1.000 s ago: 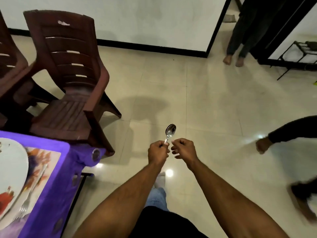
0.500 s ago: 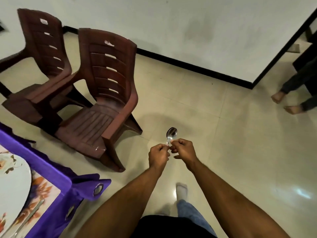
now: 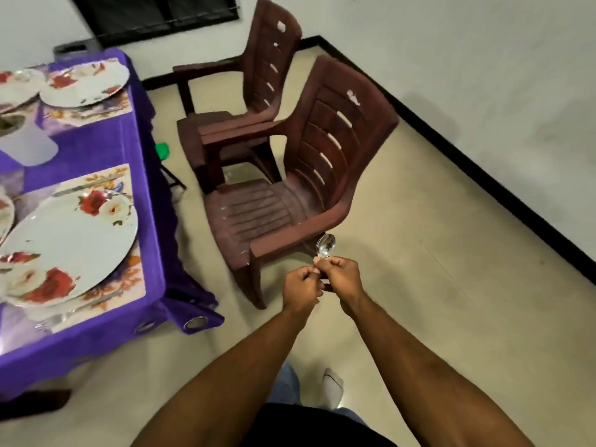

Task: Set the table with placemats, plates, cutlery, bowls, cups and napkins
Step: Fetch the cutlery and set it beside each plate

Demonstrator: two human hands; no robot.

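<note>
Spoon pinched by both hands, left hand, right hand, purple-clothed table apparently set, tiled floor

Both bare forearms reach forward, converging. The left hand and right hand meet, knuckles up, fingers curled, pinching a spoon handle together.
</note>
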